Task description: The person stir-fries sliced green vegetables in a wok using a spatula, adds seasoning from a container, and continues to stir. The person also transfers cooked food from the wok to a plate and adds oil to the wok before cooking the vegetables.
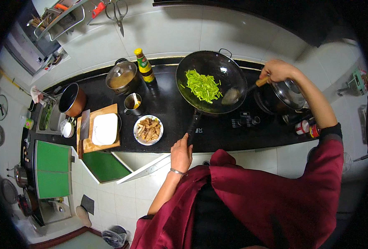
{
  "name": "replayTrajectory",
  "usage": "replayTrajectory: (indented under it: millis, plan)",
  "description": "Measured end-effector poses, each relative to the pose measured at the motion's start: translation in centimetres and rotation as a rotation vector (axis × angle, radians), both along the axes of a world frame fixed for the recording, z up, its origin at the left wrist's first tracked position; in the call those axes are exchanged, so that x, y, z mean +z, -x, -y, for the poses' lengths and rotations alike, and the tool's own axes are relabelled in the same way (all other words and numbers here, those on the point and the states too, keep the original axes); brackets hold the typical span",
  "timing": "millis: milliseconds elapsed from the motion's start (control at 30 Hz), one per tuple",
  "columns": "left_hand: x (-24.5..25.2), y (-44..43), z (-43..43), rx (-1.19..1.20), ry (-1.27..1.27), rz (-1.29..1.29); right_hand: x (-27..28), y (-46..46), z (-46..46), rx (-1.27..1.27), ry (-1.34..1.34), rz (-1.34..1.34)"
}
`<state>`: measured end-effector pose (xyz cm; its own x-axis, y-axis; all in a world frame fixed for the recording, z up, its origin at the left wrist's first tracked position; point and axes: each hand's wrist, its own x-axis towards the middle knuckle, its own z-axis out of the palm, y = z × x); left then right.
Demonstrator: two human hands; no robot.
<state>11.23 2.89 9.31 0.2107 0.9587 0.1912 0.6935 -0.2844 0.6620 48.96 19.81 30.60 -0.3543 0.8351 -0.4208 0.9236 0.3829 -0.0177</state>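
Note:
A dark wok point(213, 59) stands on the black counter, with cut green vegetable stalks point(202, 87) heaped left of its middle. My left hand point(181, 154) is closed around the lower end of the wok's black handle point(194, 124). In my right hand point(277, 71) is the wooden grip of a wok spatula point(261, 81). Its metal blade point(232, 96) rests inside the wok at the right, beside the stalks and apart from most of them. Partly behind my right forearm is a pot with a glass lid point(288, 93).
Left of the wok are a bowl of cooked pieces point(148, 130), a sauce bottle point(145, 67), a metal cup point(129, 109) and a lidded pot point(121, 81). A cleaver point(85, 124) and a white dish point(105, 129) lie on a wooden board point(113, 109). Below, a cabinet door point(146, 169) hangs ajar.

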Motion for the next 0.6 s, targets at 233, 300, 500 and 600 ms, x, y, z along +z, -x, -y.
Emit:
replayTrajectory:
  millis: [233, 300, 500, 600]
  plan:
    - [0.0, 0.0, -0.1, -0.004, 0.006, -0.002, -4.0, 7.2, 2.2, -0.548, 0.514, -0.559]
    - [0.1, 0.0, 0.0, -0.005, -0.005, -0.012, -6.0, 8.8, 1.5, -0.657, 0.540, -0.888]
    - [0.3, 0.0, 0.0, -0.003, -0.001, -0.018, -7.1, 6.6, -3.3, -1.004, 0.284, -1.066]
    - [0.1, -0.1, 0.0, 0.002, -0.026, -0.013, -7.0, 6.6, -2.9, -0.589, 0.108, -0.751]
